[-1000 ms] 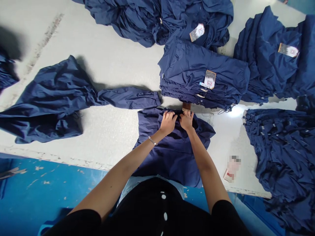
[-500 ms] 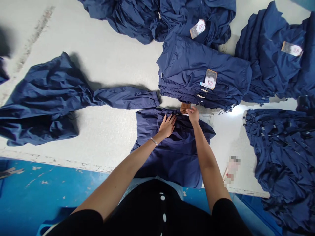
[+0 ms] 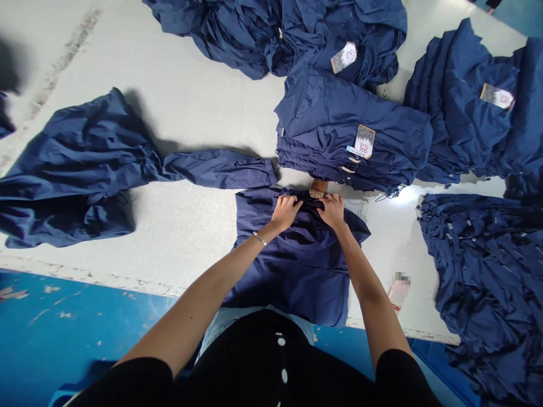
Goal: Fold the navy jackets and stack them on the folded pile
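A navy shirt [image 3: 288, 277] lies spread on the pale table, its collar end away from me and a brown neck label [image 3: 318, 188] showing at the top. My left hand [image 3: 285, 212] grips the fabric just left of the collar, with a metal bracelet on the wrist. My right hand [image 3: 332, 210] grips the fabric just right of the label. The shirt's lower part hangs over the table's near edge, towards my body.
A folded navy stack [image 3: 352, 133] with a paper hang tag [image 3: 365, 141] stands just beyond the shirt. Navy garment piles [image 3: 487, 282] lie to the right and far side, and a crumpled garment [image 3: 72, 175] to the left. The pale table [image 3: 190, 237] ends at a blue floor [image 3: 85, 322].
My left hand has curled from lying flat into a grip on the fabric. My right hand has moved down and right, away from the label, and gathers cloth.
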Demonstrator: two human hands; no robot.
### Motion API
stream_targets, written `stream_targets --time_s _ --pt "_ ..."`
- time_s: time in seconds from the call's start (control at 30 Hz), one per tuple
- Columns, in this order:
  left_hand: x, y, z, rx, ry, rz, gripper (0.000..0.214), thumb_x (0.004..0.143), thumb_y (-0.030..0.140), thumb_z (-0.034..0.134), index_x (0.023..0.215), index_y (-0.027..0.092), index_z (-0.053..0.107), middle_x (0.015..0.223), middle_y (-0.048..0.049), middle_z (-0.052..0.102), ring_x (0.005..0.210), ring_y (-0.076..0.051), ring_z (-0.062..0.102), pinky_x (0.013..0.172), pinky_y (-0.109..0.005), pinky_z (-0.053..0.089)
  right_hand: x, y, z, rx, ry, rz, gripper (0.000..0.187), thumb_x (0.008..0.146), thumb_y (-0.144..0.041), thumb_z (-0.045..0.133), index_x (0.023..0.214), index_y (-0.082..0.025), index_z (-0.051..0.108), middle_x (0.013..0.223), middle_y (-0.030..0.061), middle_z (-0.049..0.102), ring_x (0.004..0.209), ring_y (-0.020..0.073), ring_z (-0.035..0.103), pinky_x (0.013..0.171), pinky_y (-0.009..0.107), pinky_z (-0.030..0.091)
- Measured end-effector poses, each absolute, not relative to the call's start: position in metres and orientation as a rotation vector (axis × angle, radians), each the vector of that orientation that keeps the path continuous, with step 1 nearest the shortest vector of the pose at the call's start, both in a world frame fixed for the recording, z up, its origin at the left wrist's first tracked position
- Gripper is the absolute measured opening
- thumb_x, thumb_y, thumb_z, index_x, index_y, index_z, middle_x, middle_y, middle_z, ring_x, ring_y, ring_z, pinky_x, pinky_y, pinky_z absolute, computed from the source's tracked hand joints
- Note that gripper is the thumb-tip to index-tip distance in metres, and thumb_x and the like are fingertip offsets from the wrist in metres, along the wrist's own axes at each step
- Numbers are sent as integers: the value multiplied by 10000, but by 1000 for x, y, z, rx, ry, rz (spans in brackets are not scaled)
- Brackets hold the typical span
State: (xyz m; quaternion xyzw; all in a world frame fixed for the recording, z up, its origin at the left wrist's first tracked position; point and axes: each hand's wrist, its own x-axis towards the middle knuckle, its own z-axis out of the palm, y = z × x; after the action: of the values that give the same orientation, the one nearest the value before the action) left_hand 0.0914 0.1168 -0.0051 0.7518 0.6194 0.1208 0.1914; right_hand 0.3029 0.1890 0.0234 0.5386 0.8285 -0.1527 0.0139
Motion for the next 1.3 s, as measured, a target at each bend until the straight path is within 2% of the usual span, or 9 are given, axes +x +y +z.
stream_targets --time_s 0.3,0.43,0.53,0.6,0.7,0.9,0.97,1.1,1.3 --pt "82 151 1 2123 1790 225 266 1015 288 564 1112 169 781 1236 -189 638 1239 -372 546 1193 -591 364 308 202 23 1623 2480 -443 241 1014 -238 576 1049 -200 812 1118 144 753 1206 322 520 1038 468 334" --pt "73 177 5 2166 1772 271 218 998 249 569 924 192 767 1202 -161 638 1242 -355 535 1204 -572 350 306 212 20 1711 2486 -395 269 1033 -237 542 1083 -202 803 1168 151 745 1240 331 523 1060 473 336" --pt "68 197 1 2060 1849 279 230 991 246 558 902 189 763 1235 -174 637 1260 -362 522 1176 -571 376 300 218 14 1809 2408 -409 273 1026 -214 536 1105 -199 797 1220 169 737 1243 344 539 1048 482 367" --pt "64 201 -4 1988 1855 284 213 973 258 580 945 188 779 1297 -180 634 1288 -372 516 1166 -573 392 300 220 12 1873 2381 -437 254 1013 -223 566 1137 -187 784 1243 179 730 1239 346 553 1051 483 385" --pt "49 185 -6 1968 1813 480 314 1008 310 529 1183 221 774 1444 -150 607 1367 -359 497 1194 -571 383 320 214 15 2060 2470 -457 290 1017 -287 574 1224 -173 743 1281 174 713 1232 332 570 1067 474 409" --pt "21 96 4 1945 1912 700 591 1059 372 397 1610 176 484 1679 -176 438 1594 -365 315 1294 -614 243 364 125 27 2393 2599 -311 374 1059 -298 409 1213 -164 723 1248 185 709 1214 316 596 1098 504 432" --pt "31 74 0 2021 1804 588 620 1057 377 392 1640 172 444 1710 -164 404 1625 -352 271 1316 -610 200 352 90 18 2126 2698 -401 377 1062 -324 441 1286 -187 713 1394 173 669 1333 319 552 1170 517 387" --pt "53 61 -15 1995 1705 293 576 1040 361 418 1576 198 547 1677 -143 467 1616 -364 300 1314 -639 199 320 58 -11 1854 2668 -575 473 1052 -368 490 1481 -209 609 1642 143 494 1536 357 367 1261 613 264" --pt "35 55 -13 1935 1806 536 456 1039 344 446 1424 214 654 1544 -155 586 1474 -361 466 1249 -607 339 344 70 -20 2333 2638 -554 377 1005 -286 485 1322 -202 671 1432 167 624 1356 309 529 1183 539 396"
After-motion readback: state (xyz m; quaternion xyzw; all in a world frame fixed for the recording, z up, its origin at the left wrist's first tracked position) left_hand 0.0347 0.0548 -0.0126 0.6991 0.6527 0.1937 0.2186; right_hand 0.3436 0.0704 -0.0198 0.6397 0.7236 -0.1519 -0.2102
